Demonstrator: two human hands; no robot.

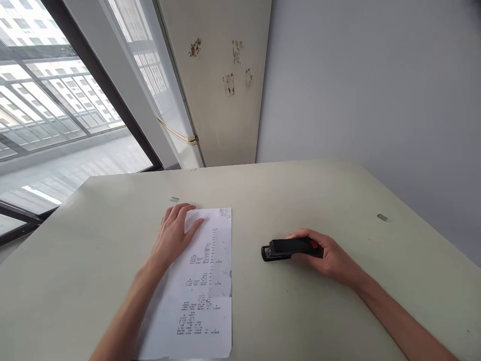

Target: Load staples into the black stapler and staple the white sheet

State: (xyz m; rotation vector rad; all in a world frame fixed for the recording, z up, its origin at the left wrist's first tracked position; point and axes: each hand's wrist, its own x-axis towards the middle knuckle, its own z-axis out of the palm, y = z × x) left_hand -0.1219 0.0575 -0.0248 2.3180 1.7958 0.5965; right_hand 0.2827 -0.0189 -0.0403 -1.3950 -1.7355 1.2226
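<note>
Printed paper sheets (210, 281) lie flat on the pale table, their text running sideways to me. My left hand (176, 231) rests on the far left corner of the paper, fingers spread and thumb stretched across it. To the right of the paper, my right hand (325, 253) grips a black stapler (289, 246) with a red mark near its rear end. The stapler's nose points left toward the paper, with a gap of bare table between them. My right fingers wrap round its back half and hide part of it.
A small strip of staples (174, 199) lies beyond the paper, and another staple strip (382, 217) is at the far right. The table (300, 190) meets a grey wall (356, 90) at the right. Windows (56, 90) stand at the left, beside a cream panel (225, 115).
</note>
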